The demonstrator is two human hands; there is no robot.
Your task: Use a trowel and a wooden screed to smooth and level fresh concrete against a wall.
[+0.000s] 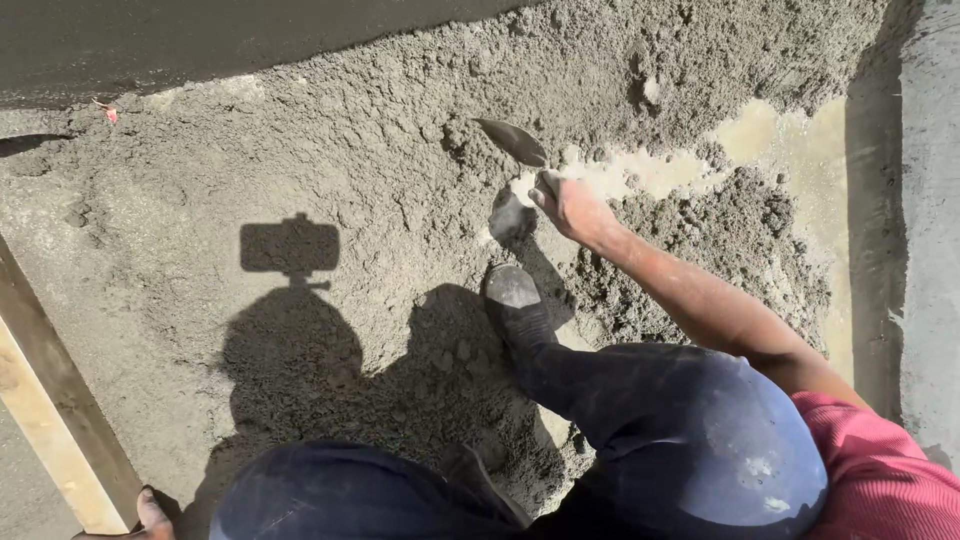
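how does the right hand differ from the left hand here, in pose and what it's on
The right hand is reached far forward over the wet mortar, gripping a trowel; the left hand sits close to the body at the frame's bottom edge, resting on a wooden board. The right hand shows whole in sunlight; the left hand is mostly cut off, so its grip is unclear. Both are bare.
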